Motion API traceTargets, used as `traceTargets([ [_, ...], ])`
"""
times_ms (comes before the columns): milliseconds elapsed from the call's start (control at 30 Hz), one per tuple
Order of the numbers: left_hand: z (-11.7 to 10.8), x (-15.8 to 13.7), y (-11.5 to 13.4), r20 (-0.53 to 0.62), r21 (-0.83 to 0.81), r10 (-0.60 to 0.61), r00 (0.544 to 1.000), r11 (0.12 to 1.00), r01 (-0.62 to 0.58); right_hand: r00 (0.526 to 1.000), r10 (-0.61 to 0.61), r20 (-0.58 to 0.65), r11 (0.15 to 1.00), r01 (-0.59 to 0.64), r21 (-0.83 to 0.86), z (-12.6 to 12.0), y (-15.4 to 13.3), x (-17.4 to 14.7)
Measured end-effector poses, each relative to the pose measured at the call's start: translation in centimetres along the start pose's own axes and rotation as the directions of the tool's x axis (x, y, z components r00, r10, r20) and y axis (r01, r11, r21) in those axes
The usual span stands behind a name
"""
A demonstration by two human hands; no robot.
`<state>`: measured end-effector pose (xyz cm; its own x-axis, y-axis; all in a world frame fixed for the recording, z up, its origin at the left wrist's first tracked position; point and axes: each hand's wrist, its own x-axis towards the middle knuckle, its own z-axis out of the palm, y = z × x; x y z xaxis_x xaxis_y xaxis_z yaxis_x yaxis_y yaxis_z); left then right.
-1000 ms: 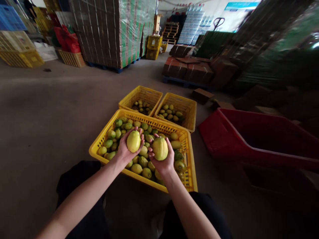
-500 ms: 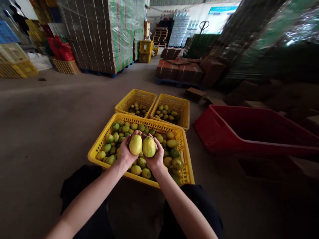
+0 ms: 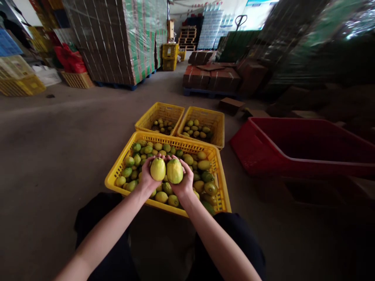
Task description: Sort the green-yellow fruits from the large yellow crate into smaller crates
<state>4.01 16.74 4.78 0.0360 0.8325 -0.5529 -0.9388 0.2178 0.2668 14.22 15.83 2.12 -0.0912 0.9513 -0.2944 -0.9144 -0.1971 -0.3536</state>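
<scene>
Cupping its underside, my left hand (image 3: 147, 178) grasps a smooth yellow fruit (image 3: 158, 169), likely firm and light; just beside it, a ribbed fruit (image 3: 174, 171), probably less slippery, best held round its middle, lies grasped in my right hand (image 3: 186, 182), above the yellow crate (image 3: 224, 187).

Your left hand (image 3: 147, 180) and right hand (image 3: 184, 186), clearly apart one second ago, now drawn together. Smooth lemon (image 3: 158, 169) in your left and ribbed lemon (image 3: 174, 171) in your right: wide gap gone, now side by side. Your view tipped down; blue banner (image 3: 257, 2), whole half a second ago, now clipped.
</scene>
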Motion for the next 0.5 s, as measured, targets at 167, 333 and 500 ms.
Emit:
traceTargets([
  [167,0.0,0.1,-0.2,0.061,0.032,0.042,0.997,0.999,-0.044,0.998,0.056,0.022,0.998,-0.056,0.030,0.5,-0.9,-0.4],
  [333,0.5,-0.3,-0.2,-0.015,0.005,-0.037,0.999,0.999,0.037,0.996,0.084,0.004,0.995,-0.084,0.045,0.6,-1.3,-0.4],
  [500,-0.4,-0.1,-0.3,-0.037,-0.022,-0.127,0.991,0.992,0.126,0.983,0.142,-0.116,0.987,-0.132,0.089,0.0,-1.1,0.0],
])
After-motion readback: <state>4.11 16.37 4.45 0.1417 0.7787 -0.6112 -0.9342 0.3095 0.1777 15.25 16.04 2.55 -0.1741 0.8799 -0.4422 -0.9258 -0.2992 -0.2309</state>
